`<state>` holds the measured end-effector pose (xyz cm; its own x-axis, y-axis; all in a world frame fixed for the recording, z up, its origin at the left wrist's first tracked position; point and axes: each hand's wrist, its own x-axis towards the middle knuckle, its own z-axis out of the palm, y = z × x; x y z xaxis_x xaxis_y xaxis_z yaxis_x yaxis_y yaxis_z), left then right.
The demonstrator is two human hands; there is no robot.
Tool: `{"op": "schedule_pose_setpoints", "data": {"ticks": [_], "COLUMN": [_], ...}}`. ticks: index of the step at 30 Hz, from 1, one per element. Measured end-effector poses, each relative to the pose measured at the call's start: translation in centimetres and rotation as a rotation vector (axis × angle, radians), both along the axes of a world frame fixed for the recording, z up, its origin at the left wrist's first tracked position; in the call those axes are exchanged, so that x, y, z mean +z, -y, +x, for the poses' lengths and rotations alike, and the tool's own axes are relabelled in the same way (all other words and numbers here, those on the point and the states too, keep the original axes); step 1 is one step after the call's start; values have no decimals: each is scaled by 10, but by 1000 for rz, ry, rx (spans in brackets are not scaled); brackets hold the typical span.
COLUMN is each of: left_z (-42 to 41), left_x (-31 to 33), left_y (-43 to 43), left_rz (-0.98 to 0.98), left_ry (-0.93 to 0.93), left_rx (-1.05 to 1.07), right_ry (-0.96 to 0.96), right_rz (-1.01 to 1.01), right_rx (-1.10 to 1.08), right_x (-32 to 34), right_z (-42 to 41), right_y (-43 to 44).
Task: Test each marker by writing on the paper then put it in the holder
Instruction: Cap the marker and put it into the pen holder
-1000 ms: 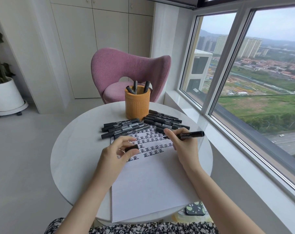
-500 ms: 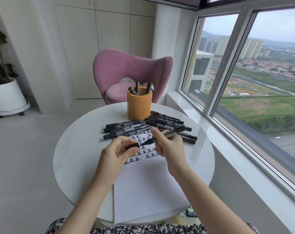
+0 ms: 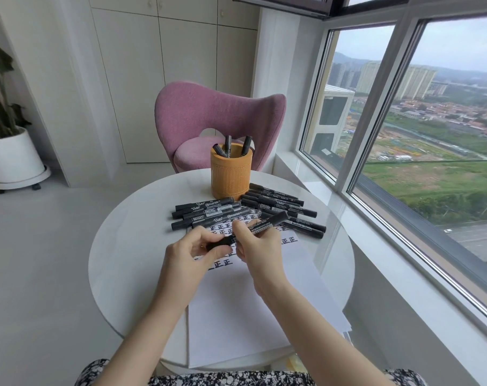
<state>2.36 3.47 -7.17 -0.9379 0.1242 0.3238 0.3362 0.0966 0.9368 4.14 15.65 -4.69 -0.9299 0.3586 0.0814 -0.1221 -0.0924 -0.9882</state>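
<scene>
Marker (image 3: pixel 264 225) at cap stage above paper (image 3: pixel 236 316); task early.
We note right grip (image 3: pixel 260 249) pinching the barrel, left grip (image 3: pixel 189 252) pinching the cap end; cap seating we cannot tell. Test marks fill the sheet's far rows. Three pens (image 3: pixel 228 143) stand in the holder (image 3: pixel 231 176); two loose piles (image 3: pixel 281 206) lie on the worktop (image 3: pixel 130 260) beside it, so we judge most testing remains.

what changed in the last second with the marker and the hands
The right hand swung its marker round and brought the tip leftward to the cap pinched in the left hand; whether it is fully on is unclear. Nothing was let go. The holder, loose markers and paper stayed put.
</scene>
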Motion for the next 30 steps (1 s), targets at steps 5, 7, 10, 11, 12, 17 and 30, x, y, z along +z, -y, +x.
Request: {"op": "schedule_pose_setpoints", "data": {"ticks": [5,7,10,11,12,17,30], "left_z": [1,0,0,0,0,-2,-22], "left_x": [1,2,2,3,3,5,22], "left_y": [1,1,0,0,0,1,1], "left_rz": [28,38,35,25,16,7,-97], "left_ry": [-9,-11,-29,-39,-48,-87,-33], "left_rx": [35,36,39,46,58,139,120], "right_ry": [26,33,104,154,197,-89,-305], "right_rz": [-4,-30,18,67,117,512,907], "right_rx": [28,74,151,168,179,-47,-95], "right_x": [3,6,10,11,10,8,13], "right_z": [-1,-1,1,2,3,7,-41], "right_y": [4,3,-4,-7,-9,-20,-39]}}
